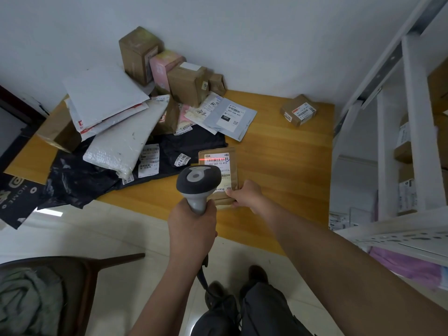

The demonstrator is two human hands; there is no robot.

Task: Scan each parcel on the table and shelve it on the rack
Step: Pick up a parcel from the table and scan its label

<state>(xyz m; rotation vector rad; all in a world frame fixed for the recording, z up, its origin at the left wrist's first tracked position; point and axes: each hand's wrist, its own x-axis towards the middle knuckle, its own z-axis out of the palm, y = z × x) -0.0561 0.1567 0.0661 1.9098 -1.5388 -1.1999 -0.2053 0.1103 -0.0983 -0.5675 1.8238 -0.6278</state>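
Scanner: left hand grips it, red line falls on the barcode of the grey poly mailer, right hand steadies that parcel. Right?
Wrong in one respect. In the head view the red line falls on the barcode of the brown paper envelope, not the grey poly mailer, which lies farther back, untouched. The rest holds: the left hand grips the scanner and the right hand steadies the envelope.

left grip [192, 229]: fingers curled, forearm raised | right grip [246, 195]: pinching, arm extended forward
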